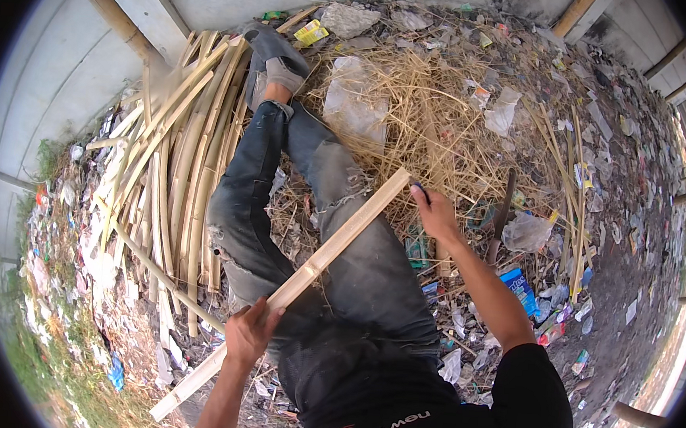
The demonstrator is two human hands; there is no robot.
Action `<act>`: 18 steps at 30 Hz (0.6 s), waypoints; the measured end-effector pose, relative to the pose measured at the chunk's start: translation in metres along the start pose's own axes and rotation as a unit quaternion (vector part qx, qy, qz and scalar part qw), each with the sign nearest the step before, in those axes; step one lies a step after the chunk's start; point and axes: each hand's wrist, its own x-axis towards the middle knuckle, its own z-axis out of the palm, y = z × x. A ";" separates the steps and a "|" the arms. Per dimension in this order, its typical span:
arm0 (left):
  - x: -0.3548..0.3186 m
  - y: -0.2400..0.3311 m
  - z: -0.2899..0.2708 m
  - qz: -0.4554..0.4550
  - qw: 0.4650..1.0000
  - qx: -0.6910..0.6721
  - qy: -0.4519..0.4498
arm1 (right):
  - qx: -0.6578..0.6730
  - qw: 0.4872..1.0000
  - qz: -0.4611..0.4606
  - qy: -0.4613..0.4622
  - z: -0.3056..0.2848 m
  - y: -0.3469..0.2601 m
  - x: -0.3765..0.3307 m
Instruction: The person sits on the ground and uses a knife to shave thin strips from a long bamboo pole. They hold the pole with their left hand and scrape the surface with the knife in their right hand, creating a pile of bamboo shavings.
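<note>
A long, pale split bamboo strip (339, 244) lies slantwise across my thighs, from the lower left up to the right. My left hand (249, 333) is closed around its lower part. Near the strip's upper end, my right hand (437, 213) is closed on a small dark object (419, 190), partly covered by the fingers; its kind does not show. My legs in torn dark jeans (380, 256) stretch forward beneath the strip.
Many split bamboo strips (192, 156) are heaped left of my legs. Dry straw (438, 109) and scattered litter cover the ground ahead and right. A dark blade-like piece (503, 217) stands beyond my right forearm. A pale panel wall (74, 76) rises at the left.
</note>
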 end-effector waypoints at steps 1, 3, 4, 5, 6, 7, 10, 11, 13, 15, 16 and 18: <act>-0.002 -0.003 0.000 0.003 1.000 0.001 0.002 | 0.010 0.997 0.076 0.018 -0.013 0.024 0.020; -0.007 -0.009 0.002 0.003 1.000 0.005 0.009 | 0.035 0.996 0.061 0.047 -0.028 0.032 0.025; -0.006 -0.009 0.004 0.004 1.000 -0.001 0.008 | 0.047 0.996 0.054 0.060 -0.031 0.031 0.027; -0.004 -0.008 0.007 0.005 1.000 -0.007 0.008 | 0.035 0.998 0.004 0.043 -0.027 0.028 0.023; -0.006 -0.008 0.010 0.003 1.000 -0.013 0.004 | 0.022 0.999 -0.043 0.022 -0.021 0.003 0.004; -0.007 -0.008 0.013 0.005 1.000 -0.012 0.005 | 0.010 0.996 -0.089 0.005 -0.012 -0.016 -0.014; -0.003 -0.008 0.014 0.023 1.000 0.001 0.013 | -0.052 0.979 -0.186 -0.062 0.011 -0.034 -0.044; -0.005 -0.010 0.011 0.027 0.999 0.014 0.018 | -0.049 0.983 -0.174 -0.036 0.015 -0.033 -0.041; -0.009 -0.011 0.003 0.027 0.999 0.028 0.020 | -0.032 0.998 -0.044 0.011 0.021 -0.012 -0.011; -0.011 -0.014 -0.005 0.023 0.999 0.030 0.010 | 0.036 0.993 0.114 -0.013 -0.008 0.020 0.030; -0.010 -0.015 -0.006 0.029 0.999 0.037 0.015 | 0.067 0.991 0.112 -0.006 -0.011 0.035 0.035; -0.009 -0.016 -0.005 0.038 0.998 0.048 0.021 | 0.125 0.986 0.109 0.005 -0.012 0.057 0.043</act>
